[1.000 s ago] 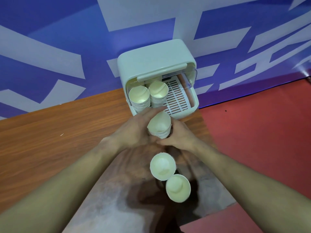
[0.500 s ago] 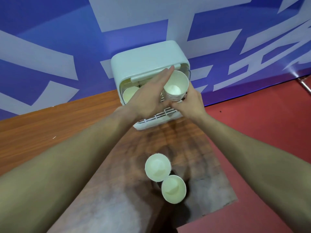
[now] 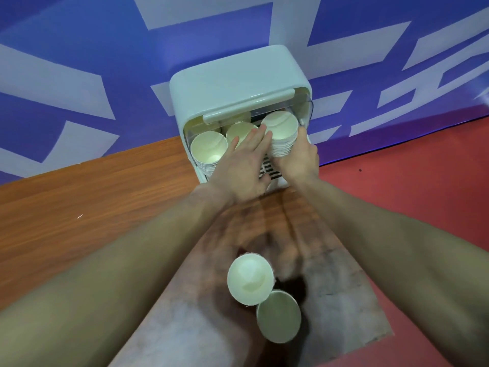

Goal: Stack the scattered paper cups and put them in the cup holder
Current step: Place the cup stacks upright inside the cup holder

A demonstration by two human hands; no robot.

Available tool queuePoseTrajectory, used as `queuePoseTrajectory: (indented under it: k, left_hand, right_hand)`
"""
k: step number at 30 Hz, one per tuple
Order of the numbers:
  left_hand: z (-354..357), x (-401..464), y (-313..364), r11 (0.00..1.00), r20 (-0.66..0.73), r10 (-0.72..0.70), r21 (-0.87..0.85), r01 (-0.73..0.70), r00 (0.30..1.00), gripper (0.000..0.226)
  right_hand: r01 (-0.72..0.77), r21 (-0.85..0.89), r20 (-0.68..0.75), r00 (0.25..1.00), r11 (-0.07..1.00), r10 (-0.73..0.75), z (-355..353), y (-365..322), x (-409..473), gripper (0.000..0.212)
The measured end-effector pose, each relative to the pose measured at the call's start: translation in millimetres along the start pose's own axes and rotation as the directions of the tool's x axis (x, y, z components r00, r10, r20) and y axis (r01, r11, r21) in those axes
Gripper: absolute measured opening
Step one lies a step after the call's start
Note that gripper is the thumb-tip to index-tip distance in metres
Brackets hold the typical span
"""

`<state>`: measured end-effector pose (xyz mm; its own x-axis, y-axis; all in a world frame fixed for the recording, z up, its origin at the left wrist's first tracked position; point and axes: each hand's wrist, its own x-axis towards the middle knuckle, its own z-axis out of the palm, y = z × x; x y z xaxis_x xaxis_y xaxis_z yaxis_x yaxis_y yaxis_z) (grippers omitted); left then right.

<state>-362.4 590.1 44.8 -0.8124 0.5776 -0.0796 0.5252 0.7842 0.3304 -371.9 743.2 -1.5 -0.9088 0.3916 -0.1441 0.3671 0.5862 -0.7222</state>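
Two loose paper cups [image 3: 250, 279] stand touching near the worktop's [image 3: 79, 202] front edge, clear of the arms. At its back edge the cup holder [image 3: 232, 83] holds two stacks. Left hand [image 3: 242, 165] and right hand [image 3: 300, 160] clasp a third cup stack [image 3: 281, 135] inside, fingers extended.

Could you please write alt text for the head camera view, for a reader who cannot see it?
Two bare hands, left hand and right hand, set a stack of paper cups into the right side of an open white cup holder, beside two stacks already inside. Two loose cups stand on the wooden table nearer the camera.
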Motion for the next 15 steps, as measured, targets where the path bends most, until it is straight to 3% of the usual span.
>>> queuePoseTrajectory:
  k: [9,13,15]
  left_hand:
    - [10,23,-11,0.992,-0.009,-0.047,0.116,0.048,0.999,0.086]
    - [12,23,-11,0.992,-0.033,-0.031,0.124,0.035,0.999,0.08]
    - [13,22,-11,0.99,-0.04,-0.042,0.136,0.047,0.998,0.078]
  right_hand:
    - [-0.013,0.011,-0.018,1.0,1.0,0.014,8,-8,42,0.061]
    - [0.013,-0.047,0.077,0.997,0.999,-0.01,14,-11,50,0.079]
    - [0.016,-0.091,0.125,0.992,0.996,-0.005,14,-15,53,0.075]
